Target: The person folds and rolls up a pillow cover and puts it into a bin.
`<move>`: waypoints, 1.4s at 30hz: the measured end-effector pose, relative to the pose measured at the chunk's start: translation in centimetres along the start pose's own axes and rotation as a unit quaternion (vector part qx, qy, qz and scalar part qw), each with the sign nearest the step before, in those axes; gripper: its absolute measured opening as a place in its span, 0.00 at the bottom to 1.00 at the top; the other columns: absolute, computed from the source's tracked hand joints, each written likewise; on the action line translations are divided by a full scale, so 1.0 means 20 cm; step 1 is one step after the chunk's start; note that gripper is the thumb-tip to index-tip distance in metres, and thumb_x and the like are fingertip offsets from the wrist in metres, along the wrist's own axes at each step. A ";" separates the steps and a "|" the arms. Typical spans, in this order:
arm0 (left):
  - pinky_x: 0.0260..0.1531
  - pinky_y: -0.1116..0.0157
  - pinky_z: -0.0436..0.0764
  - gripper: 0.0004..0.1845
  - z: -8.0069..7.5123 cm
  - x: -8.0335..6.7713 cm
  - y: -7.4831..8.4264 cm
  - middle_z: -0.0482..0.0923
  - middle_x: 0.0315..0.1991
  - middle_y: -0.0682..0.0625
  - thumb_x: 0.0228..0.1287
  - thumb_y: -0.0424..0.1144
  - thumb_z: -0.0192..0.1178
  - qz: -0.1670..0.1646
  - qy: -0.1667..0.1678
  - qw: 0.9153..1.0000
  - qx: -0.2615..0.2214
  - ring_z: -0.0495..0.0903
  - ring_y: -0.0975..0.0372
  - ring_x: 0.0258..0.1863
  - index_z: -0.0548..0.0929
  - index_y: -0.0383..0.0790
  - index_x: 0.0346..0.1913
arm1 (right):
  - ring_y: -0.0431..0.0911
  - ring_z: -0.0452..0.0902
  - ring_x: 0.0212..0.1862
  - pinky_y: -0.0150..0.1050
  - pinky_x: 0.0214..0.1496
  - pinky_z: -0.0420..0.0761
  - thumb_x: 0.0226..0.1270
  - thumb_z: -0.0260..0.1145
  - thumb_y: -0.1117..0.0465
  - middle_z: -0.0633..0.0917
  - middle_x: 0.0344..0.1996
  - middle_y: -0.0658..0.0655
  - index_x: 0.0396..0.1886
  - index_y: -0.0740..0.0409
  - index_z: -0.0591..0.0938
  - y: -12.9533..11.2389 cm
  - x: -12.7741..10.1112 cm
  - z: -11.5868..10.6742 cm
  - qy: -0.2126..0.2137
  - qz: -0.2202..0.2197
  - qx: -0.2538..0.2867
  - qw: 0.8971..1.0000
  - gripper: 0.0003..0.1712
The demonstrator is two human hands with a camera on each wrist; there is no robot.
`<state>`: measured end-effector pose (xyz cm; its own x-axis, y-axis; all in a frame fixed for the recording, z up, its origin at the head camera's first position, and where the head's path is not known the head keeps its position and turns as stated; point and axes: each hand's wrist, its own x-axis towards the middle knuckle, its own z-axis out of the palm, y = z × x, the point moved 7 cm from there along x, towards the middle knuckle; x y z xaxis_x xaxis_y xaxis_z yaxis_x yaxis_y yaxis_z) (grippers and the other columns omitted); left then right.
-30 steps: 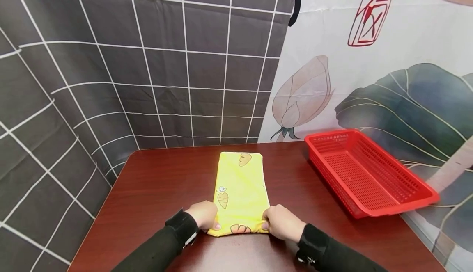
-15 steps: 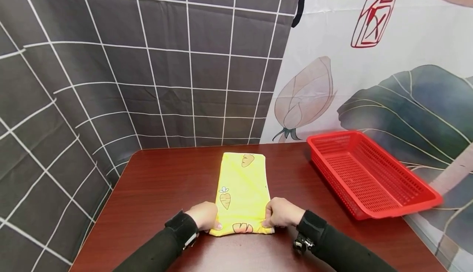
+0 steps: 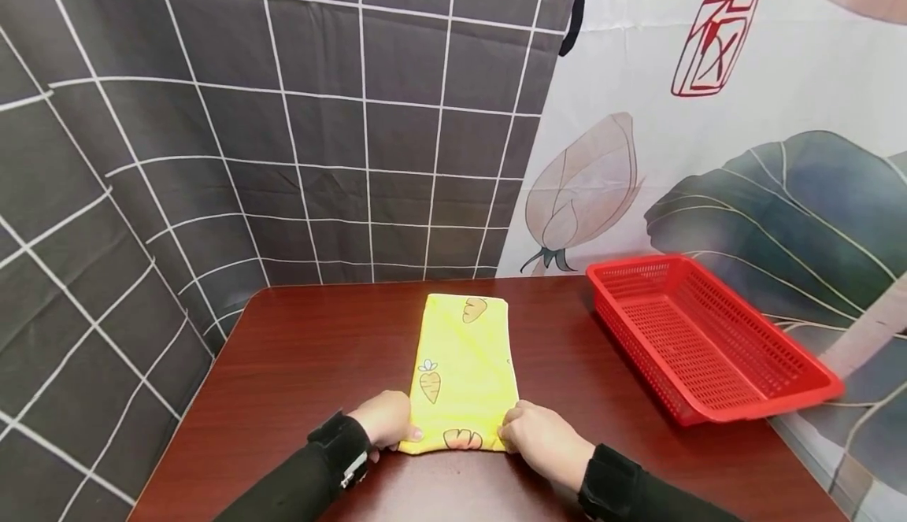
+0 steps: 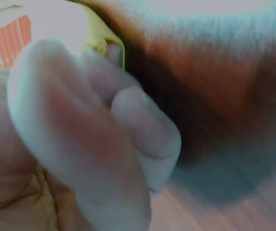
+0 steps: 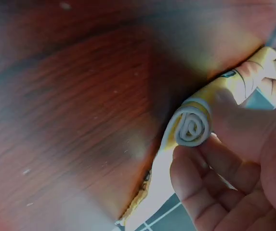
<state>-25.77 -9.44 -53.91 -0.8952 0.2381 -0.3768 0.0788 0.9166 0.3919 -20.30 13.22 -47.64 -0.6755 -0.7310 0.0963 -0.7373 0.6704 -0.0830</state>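
Yellow carrot-print folded cloth [image 3: 464, 364] is rolled only at the table's near edge; left hand [image 3: 386, 421] and right hand [image 3: 542, 439] pinch that tight roll's ends; most still lies flat.

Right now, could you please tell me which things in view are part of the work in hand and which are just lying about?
In hand:
yellow carrot-print cloth, its near end rolled up
left hand, gripping the roll
right hand, gripping the roll
table, under the cloth

Lying about:
red basket, to the right
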 end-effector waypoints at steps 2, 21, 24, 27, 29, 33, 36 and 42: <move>0.12 0.59 0.79 0.24 -0.02 -0.01 -0.02 0.75 0.15 0.48 0.61 0.52 0.77 -0.005 0.027 1.000 -0.008 0.75 0.56 0.06 0.79 0.41 0.19 | 0.36 0.68 0.32 0.26 0.34 0.69 0.52 0.75 0.72 0.81 0.25 0.42 0.19 0.46 0.81 -0.01 -0.01 0.00 -0.006 -0.001 -0.003 1.000 0.16; 0.28 0.68 0.75 0.11 0.00 -0.48 0.31 0.76 0.26 0.58 0.53 0.45 0.78 0.322 0.334 0.851 0.246 0.77 0.64 0.32 0.84 0.49 0.27 | 0.37 0.67 0.32 0.30 0.35 0.73 0.53 0.80 0.69 0.81 0.26 0.42 0.30 0.48 0.90 0.03 -0.02 0.01 -0.016 0.046 0.049 0.998 0.11; 0.29 0.67 0.75 0.11 0.00 -0.45 0.29 0.77 0.26 0.58 0.51 0.45 0.78 0.310 0.303 0.872 0.228 0.76 0.64 0.31 0.84 0.50 0.26 | 0.37 0.67 0.31 0.29 0.34 0.73 0.52 0.81 0.67 0.82 0.26 0.42 0.32 0.48 0.92 0.03 -0.02 0.01 -0.013 0.050 0.042 0.998 0.11; 0.29 0.67 0.74 0.13 -0.01 -0.41 0.26 0.77 0.24 0.59 0.47 0.48 0.77 0.299 0.266 0.895 0.199 0.75 0.64 0.29 0.81 0.52 0.23 | 0.37 0.67 0.30 0.30 0.33 0.73 0.52 0.82 0.66 0.82 0.26 0.42 0.32 0.46 0.92 0.03 -0.02 0.02 -0.005 0.050 0.022 0.999 0.11; 0.28 0.67 0.73 0.15 -0.02 -0.39 0.25 0.76 0.22 0.60 0.45 0.50 0.76 0.292 0.252 0.903 0.190 0.73 0.64 0.27 0.78 0.53 0.20 | 0.37 0.67 0.29 0.30 0.33 0.73 0.51 0.82 0.66 0.81 0.25 0.42 0.31 0.46 0.91 0.03 -0.03 0.02 -0.001 0.050 0.014 0.999 0.11; 0.28 0.66 0.72 0.15 -0.04 -0.36 0.23 0.74 0.20 0.60 0.42 0.51 0.77 0.279 0.238 0.913 0.178 0.71 0.65 0.25 0.79 0.53 0.19 | 0.36 0.70 0.29 0.32 0.33 0.76 0.50 0.82 0.67 0.79 0.27 0.43 0.30 0.47 0.89 0.02 -0.04 0.03 0.004 0.048 0.010 0.999 0.12; 0.28 0.65 0.73 0.11 -0.04 -0.35 0.23 0.75 0.21 0.60 0.45 0.48 0.78 0.274 0.235 0.918 0.165 0.71 0.66 0.26 0.85 0.53 0.22 | 0.36 0.71 0.30 0.32 0.34 0.77 0.51 0.82 0.66 0.78 0.31 0.44 0.30 0.47 0.89 0.02 -0.05 0.03 0.007 0.050 0.015 0.999 0.12; 0.27 0.65 0.74 0.09 -0.05 -0.36 0.24 0.76 0.21 0.59 0.48 0.42 0.80 0.279 0.271 0.905 0.176 0.72 0.64 0.26 0.87 0.53 0.22 | 0.36 0.70 0.30 0.31 0.33 0.76 0.52 0.82 0.65 0.76 0.32 0.45 0.32 0.48 0.89 0.02 -0.05 0.03 0.009 0.067 0.033 0.997 0.11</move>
<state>-19.33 -6.96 -48.52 -0.7496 0.5900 0.3000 0.6334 0.7709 0.0665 -19.84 14.14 -48.34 -0.7679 -0.6329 0.0985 -0.6399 0.7511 -0.1623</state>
